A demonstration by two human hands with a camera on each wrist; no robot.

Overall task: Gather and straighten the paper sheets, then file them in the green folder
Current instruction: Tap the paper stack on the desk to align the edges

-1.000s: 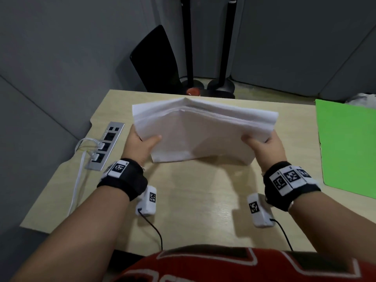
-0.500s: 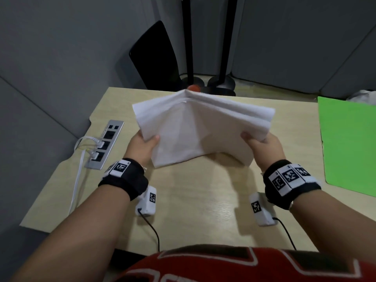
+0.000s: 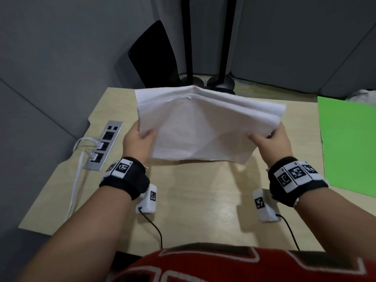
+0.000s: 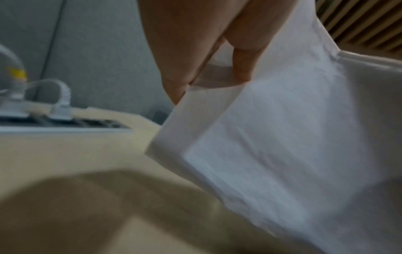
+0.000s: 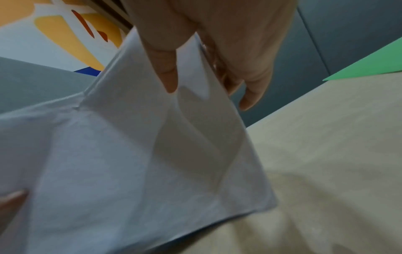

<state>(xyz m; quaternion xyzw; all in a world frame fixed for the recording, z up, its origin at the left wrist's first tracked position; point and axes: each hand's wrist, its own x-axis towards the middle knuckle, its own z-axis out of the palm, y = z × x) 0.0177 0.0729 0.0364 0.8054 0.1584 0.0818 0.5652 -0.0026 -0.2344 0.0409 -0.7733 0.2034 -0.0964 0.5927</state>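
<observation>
A stack of white paper sheets is held upright over the middle of the wooden desk, bowed into a ridge at its top, its lower edge at or just above the desk. My left hand pinches the stack's left edge, thumb on the near face. My right hand pinches the right edge, thumb in front and fingers behind. The sheets fill both wrist views. The green folder lies flat at the desk's right side, apart from both hands.
A metal socket panel with white plugs and a cable sits in the desk's left edge. Behind the desk stand a black chair back and two black pole stands. Grey partition walls surround the desk.
The bowed stack's lower edge has dropped a little toward the desk between the hands. Both hands keep their pinch on the side edges.
</observation>
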